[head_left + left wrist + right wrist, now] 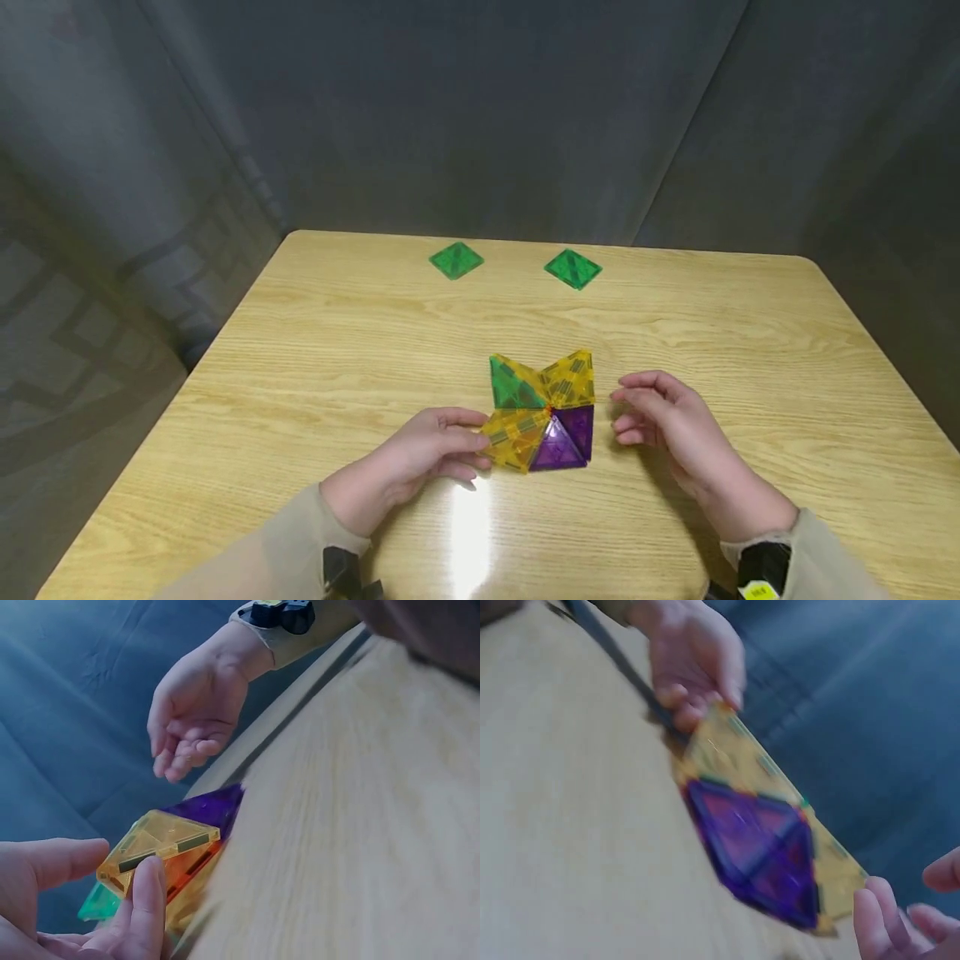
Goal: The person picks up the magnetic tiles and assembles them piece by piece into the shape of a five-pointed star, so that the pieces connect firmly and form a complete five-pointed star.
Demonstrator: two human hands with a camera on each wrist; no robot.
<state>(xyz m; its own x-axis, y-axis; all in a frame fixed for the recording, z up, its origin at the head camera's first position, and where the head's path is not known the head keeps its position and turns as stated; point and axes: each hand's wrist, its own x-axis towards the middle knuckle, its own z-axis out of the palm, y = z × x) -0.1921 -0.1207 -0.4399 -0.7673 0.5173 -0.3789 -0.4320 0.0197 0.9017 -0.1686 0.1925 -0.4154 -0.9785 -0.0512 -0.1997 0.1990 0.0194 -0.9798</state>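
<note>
A joined cluster of translucent magnetic tiles stands near the middle of the table, its panels tilted toward a common centre. It shows yellow tiles (513, 437) at the front left, purple tiles (558, 446) at the front right and a green tile (513, 387) at the back left. My left hand (431, 450) pinches the yellow left edge between thumb and fingers; the left wrist view shows this yellow tile (161, 840) close up. Just off the right side, my right hand (667, 421) hovers with loosely bent fingers, apart from the cluster and holding nothing.
Two flat green diamond shapes, a left one (456, 260) and a right one (573, 268), lie near the far edge of the wooden table (360, 333). Dark grey curtains (465, 108) hang behind and at the sides.
</note>
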